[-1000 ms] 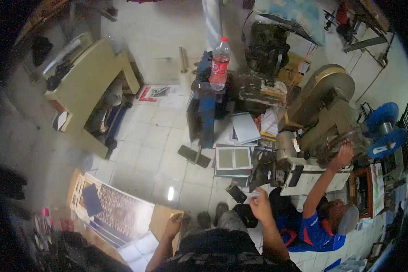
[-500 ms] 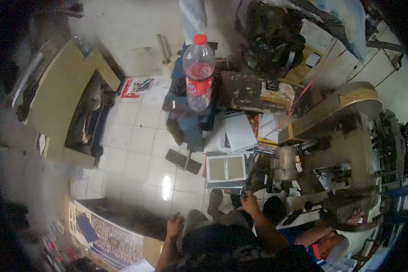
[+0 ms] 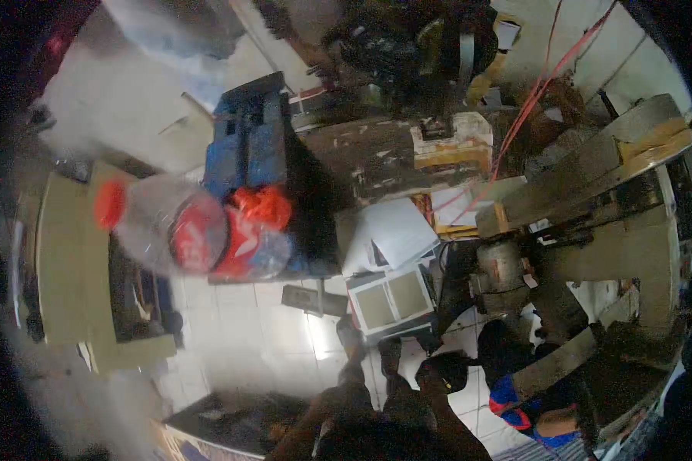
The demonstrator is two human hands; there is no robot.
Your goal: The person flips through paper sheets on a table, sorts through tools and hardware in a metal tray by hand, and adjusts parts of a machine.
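Note:
My left hand [image 3: 350, 388] is low in the middle of the view, over my legs; its fingers are dark and blurred. My right hand [image 3: 436, 378] hangs low beside a dark rounded shape, and whether it holds anything does not show. A clear plastic bottle [image 3: 150, 223] with a red cap and red label appears tilted, its cap toward the left. It overlaps the front of a blue boxy object [image 3: 246, 146], beside a crumpled orange-red item [image 3: 263, 207]. Neither hand touches the bottle. Nearer my feet lies a book or folder with two greenish panels [image 3: 392, 300].
White papers [image 3: 392, 230] lie behind the panelled folder. A grey motor-like machine [image 3: 504, 269] stands to the right, near a person's blue and red clothing [image 3: 515, 411]. A dark flat block [image 3: 314, 300] rests on the tiled floor [image 3: 231, 323]. Pale furniture [image 3: 65, 269] is at the left.
The view has shifted forward and turned. The bottle, formerly upright in the upper middle, now appears larger, tilted and farther left. Both hands appear lower, and the left one is nearer the middle.

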